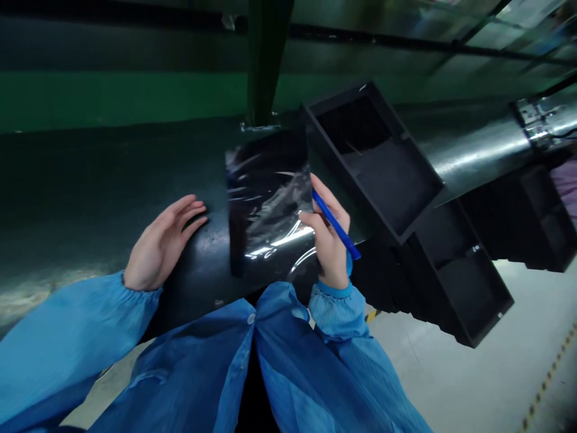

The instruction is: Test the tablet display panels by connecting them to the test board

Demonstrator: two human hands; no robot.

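Note:
A flat dark sheet in glossy clear plastic film [265,204] lies on the dark green tabletop [90,180], its surface streaked with reflections. My right hand [329,237] grips a slim blue pen [337,225] like a writing tool, and its fingers sit at the right edge of the film. The pen's tip is hidden by my fingers. My left hand [164,243] rests open on the tabletop, left of the sheet and not touching it. Blue sleeves with elastic cuffs cover both my arms.
Black compartmented plastic trays [374,159] stand beyond my right hand, and another [464,282] sits lower right. A shiny metal duct [478,147] runs behind them. A green post [265,60] rises at the back. Grey floor [442,373] with yellow-black tape shows at lower right.

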